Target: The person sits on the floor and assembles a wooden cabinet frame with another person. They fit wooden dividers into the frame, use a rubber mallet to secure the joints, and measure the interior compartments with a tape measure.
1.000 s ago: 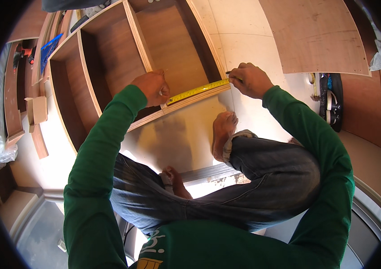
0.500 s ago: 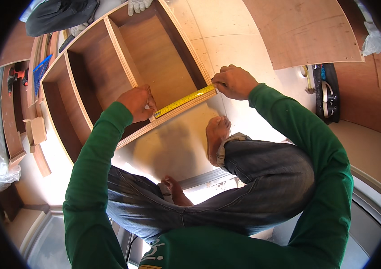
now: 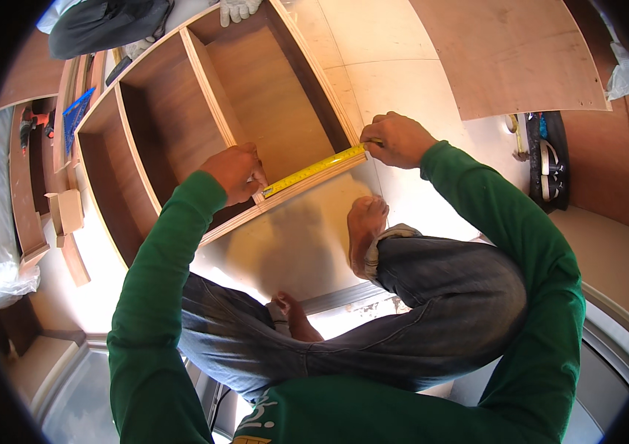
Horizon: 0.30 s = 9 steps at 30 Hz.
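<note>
A yellow tape measure (image 3: 314, 171) lies stretched along the near edge of an open wooden cabinet frame (image 3: 211, 81) with several compartments. Its left end rests by the end of a divider, where my left hand (image 3: 234, 173) pinches it with curled fingers. At the frame's near right corner, my right hand (image 3: 401, 140) is closed on the tape's other end. The tape's case is not visible; my fingers hide part of each end.
A gloved hand (image 3: 239, 10) of another person rests on the frame's far edge. A plywood panel (image 3: 510, 59) lies at right. To the left are a drill (image 3: 33, 126), a blue set square (image 3: 76, 111) and wood strips. My bare foot (image 3: 367, 226) is near the frame.
The whole view has shifted slightly to the right. Both hands and the tape measure keep about the same place on the wooden frame.
</note>
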Tool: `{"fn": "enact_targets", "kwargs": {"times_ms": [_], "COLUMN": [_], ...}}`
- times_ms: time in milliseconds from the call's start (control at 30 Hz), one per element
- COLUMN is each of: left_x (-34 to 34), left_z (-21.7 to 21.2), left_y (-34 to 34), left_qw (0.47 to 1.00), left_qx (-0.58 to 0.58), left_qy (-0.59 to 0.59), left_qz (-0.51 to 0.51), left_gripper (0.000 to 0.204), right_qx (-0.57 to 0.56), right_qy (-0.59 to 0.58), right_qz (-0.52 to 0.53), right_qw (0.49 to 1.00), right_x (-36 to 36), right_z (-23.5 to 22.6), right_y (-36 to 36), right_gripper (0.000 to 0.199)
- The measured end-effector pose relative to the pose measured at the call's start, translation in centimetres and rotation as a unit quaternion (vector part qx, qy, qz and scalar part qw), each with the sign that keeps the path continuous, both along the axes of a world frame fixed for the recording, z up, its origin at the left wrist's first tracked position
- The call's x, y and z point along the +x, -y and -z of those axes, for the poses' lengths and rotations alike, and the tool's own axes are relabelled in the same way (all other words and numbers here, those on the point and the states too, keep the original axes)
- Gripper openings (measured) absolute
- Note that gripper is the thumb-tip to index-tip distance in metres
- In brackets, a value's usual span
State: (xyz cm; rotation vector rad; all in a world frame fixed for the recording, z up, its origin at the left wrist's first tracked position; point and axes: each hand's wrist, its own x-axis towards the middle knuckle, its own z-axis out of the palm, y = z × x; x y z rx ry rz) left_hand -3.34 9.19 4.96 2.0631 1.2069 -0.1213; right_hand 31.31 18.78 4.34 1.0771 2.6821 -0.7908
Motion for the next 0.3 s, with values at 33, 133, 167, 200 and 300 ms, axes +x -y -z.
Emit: {"fn": "enact_targets", "kwargs": {"times_ms": [33,133,167,200,300], "left_x": [-0.1,-0.2,-0.2,-0.4,-0.6], "left_z": [0.4,0.7,0.8,1.0,0.1], "left_y": [0.0,0.0,0.0,0.1,0.2], "left_qw": [1.000,1.000,1.000,1.000,1.000], "left_qx": [-0.002,0.004,0.007,0.012,0.001], "left_qy": [0.004,0.007,0.007,0.009,0.011], "left_qz": [0.003,0.005,0.004,0.011,0.004], "left_gripper": [0.013,0.011,0.011,0.011,0.011], "right_qx": [0.001,0.007,0.010,0.001,-0.014], "right_qy": [0.001,0.000,-0.001,0.000,-0.001], "right_qz": [0.001,0.000,-0.002,-0.010,-0.028], "right_qw": [1.000,1.000,1.000,1.000,0.999], "right_x": [-0.1,0.1,0.3,-0.1,-1.0], "right_z": [-0.2,0.2,0.4,0.3,-0.1], "right_y": [0.0,0.0,-0.1,-0.2,-0.6], "right_gripper": [0.022,0.021,0.021,0.021,0.020]}}
